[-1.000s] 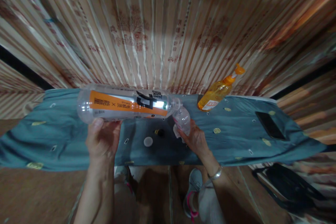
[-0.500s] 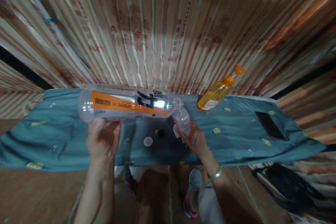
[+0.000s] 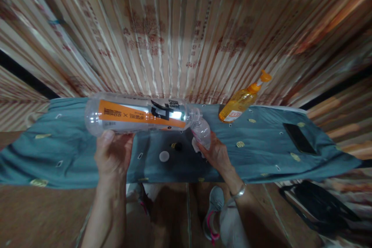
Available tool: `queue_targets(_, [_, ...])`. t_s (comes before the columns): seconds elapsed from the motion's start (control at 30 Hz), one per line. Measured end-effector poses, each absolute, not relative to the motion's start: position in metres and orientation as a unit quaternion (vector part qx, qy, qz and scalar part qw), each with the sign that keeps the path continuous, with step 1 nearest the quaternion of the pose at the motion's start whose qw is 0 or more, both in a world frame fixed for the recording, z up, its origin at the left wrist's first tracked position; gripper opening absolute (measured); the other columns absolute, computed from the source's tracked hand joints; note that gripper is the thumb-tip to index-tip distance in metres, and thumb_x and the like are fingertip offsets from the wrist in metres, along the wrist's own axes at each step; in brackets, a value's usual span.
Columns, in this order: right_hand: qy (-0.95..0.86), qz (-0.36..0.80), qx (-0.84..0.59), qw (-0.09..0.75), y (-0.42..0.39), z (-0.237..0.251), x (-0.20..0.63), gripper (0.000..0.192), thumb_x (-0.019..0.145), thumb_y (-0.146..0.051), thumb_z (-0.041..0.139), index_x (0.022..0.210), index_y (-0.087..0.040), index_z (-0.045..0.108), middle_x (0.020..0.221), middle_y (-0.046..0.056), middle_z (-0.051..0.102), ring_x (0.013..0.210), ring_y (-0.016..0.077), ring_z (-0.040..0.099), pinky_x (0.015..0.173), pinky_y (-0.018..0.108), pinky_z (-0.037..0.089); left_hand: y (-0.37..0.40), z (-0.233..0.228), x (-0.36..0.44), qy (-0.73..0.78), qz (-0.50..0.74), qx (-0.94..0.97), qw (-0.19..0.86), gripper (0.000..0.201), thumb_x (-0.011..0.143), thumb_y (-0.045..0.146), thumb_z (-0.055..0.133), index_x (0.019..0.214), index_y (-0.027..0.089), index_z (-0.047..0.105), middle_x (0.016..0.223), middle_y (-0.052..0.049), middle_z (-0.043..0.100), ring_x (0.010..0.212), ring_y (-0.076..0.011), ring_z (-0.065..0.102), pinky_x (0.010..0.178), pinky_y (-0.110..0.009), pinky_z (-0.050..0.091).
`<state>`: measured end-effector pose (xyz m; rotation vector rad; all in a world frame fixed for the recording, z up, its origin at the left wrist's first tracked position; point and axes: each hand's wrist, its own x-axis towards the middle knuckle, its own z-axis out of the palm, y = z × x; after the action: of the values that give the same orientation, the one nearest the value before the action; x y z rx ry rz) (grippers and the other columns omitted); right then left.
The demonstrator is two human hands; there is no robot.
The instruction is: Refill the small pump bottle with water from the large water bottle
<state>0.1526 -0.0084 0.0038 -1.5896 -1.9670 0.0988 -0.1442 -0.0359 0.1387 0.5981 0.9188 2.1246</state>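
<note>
Your left hand [image 3: 113, 155] has its fingers clamped on a large clear bottle [image 3: 139, 115] with an orange label, held on its side above the middle of the tabletop [image 3: 72, 151]. Your right hand [image 3: 216, 153] has its fingers clamped on a small clear bottle [image 3: 202, 131], whose mouth touches the large bottle's neck. A white cap [image 3: 164, 156] lies between your hands, and an orange bottle [image 3: 240, 102] stands at the far edge.

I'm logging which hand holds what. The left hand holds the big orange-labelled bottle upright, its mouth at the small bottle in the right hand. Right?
Not quite. The head view shows the left hand holding the big orange-labelled bottle on its side, not upright. The rest stands: its mouth is at the small bottle held in the right hand.
</note>
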Motion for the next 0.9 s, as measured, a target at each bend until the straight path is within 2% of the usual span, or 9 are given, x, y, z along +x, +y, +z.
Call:
queue_targets(0.1, [-0.742, 0.031, -0.6, 0.299, -0.0081, 0.0032, 0.1525, 0.06, 0.103, -0.047, 0.066, 0.152, -0.016, 0.053, 0.102, 0.019, 0.081, 0.089, 0.0329, 0.079, 0.078, 0.048, 0.066, -0.0352, 0.14, -0.1427, 0.356, 0.833, 0.22, 0.361, 0.065, 0.047, 0.042, 0.097, 0.108, 0.027, 0.079, 0.078, 0.001, 0.077, 0.074, -0.0182, 0.066, 0.077, -0.032, 0.056])
queue_targets(0.27, [-0.742, 0.028, -0.603, 0.293, -0.0084, 0.0038, 0.152, 0.055, 0.104, -0.05, 0.064, 0.147, -0.017, 0.056, 0.101, 0.018, 0.081, 0.089, 0.032, 0.079, 0.077, 0.045, 0.066, -0.0351, 0.1406, -0.1417, 0.361, 0.83, 0.236, 0.354, 0.058, 0.053, 0.041, 0.094, 0.107, 0.028, 0.08, 0.076, 0.001, 0.077, 0.072, -0.0189, 0.065, 0.077, -0.033, 0.054])
queue_targets(0.37, [-0.742, 0.022, -0.604, 0.289, -0.0089, 0.0053, 0.1512, 0.052, 0.105, -0.05, 0.063, 0.143, -0.016, 0.059, 0.102, 0.018, 0.08, 0.091, 0.0326, 0.08, 0.078, 0.044, 0.065, -0.0351, 0.1426, -0.1402, 0.351, 0.836, 0.231, 0.353, 0.063, 0.051, 0.04, 0.095, 0.111, 0.031, 0.079, 0.071, 0.003, 0.074, 0.074, -0.0185, 0.066, 0.075, -0.031, 0.053])
queue_targets(0.5, [-0.74, 0.022, -0.61, 0.284, -0.0091, 0.0054, 0.1505, 0.052, 0.103, -0.047, 0.067, 0.139, -0.01, 0.06, 0.103, 0.02, 0.08, 0.093, 0.0331, 0.08, 0.08, 0.044, 0.065, -0.0349, 0.1472, -0.1366, 0.346, 0.839, 0.23, 0.351, 0.072, 0.048, 0.04, 0.096, 0.117, 0.034, 0.077, 0.081, 0.004, 0.078, 0.079, -0.019, 0.069, 0.073, -0.03, 0.053])
queue_targets(0.6, [-0.738, 0.032, -0.609, 0.288, -0.0087, 0.0039, 0.1513, 0.052, 0.103, -0.048, 0.067, 0.143, -0.015, 0.058, 0.104, 0.019, 0.081, 0.093, 0.0321, 0.08, 0.081, 0.047, 0.066, -0.0349, 0.1488, -0.1354, 0.352, 0.84, 0.222, 0.348, 0.065, 0.049, 0.039, 0.095, 0.111, 0.034, 0.078, 0.086, 0.003, 0.079, 0.07, -0.0169, 0.065, 0.071, -0.031, 0.053])
queue_targets(0.7, [-0.74, 0.042, -0.606, 0.288, -0.0088, 0.0037, 0.1525, 0.054, 0.103, -0.048, 0.065, 0.147, -0.018, 0.057, 0.105, 0.019, 0.081, 0.092, 0.033, 0.079, 0.08, 0.049, 0.066, -0.0348, 0.1473, -0.1366, 0.355, 0.836, 0.235, 0.347, 0.062, 0.05, 0.041, 0.095, 0.109, 0.031, 0.078, 0.087, 0.0, 0.08, 0.074, -0.0196, 0.068, 0.074, -0.033, 0.053])
queue_targets(0.9, [-0.743, 0.046, -0.607, 0.28, -0.0094, 0.006, 0.1531, 0.053, 0.102, -0.044, 0.068, 0.146, -0.016, 0.058, 0.102, 0.019, 0.08, 0.093, 0.0334, 0.079, 0.08, 0.049, 0.067, -0.0338, 0.1404, -0.1413, 0.337, 0.84, 0.236, 0.355, 0.05, 0.053, 0.038, 0.094, 0.099, 0.028, 0.078, 0.07, 0.003, 0.075, 0.065, -0.0161, 0.064, 0.077, -0.032, 0.055])
